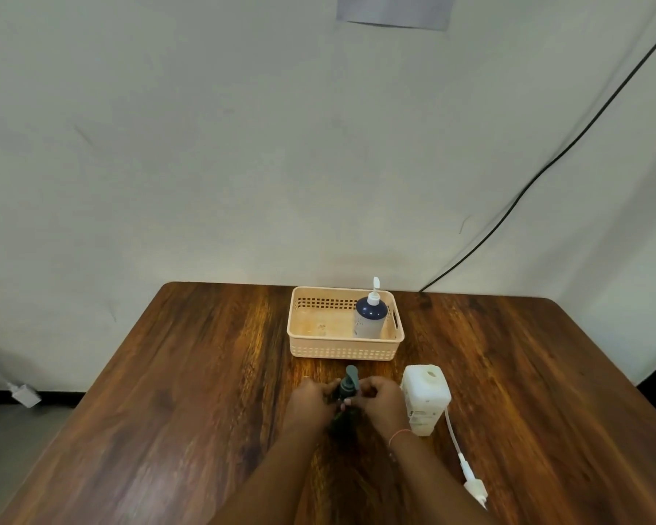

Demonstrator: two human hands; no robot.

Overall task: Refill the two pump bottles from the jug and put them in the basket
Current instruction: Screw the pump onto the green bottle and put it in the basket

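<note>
My fingers (370, 392) are curled in from both sides. The left hand (309, 403) wraps the shoulder of the dark pump bottle (341, 418), and the right hand (385, 401) pinches at the collar just under its grey-green pump head (352, 373). Both hands are grasping and neither is released.

The bottle stands on the tabletop (205, 392), near the front wall of the basket (343, 352). It is mostly hidden between my hands, so I cannot read its fill level. If it is full, I expect it to be bottom-heavy, stiff in the wall, and possibly slick where liquid has run. I would lift it by the body with a full wrap. The pump head may turn or pull free if the collar is not tight, so I would not lift by that.

The white jug (427, 395) stands just beside my right hand with its mouth open. A loose white pump and tube (470, 479) lies on the tabletop nearer me. In the right end of the basket the blue-and-white pump bottle (371, 316) stands upright. I would set the dark one down to its left.
</note>
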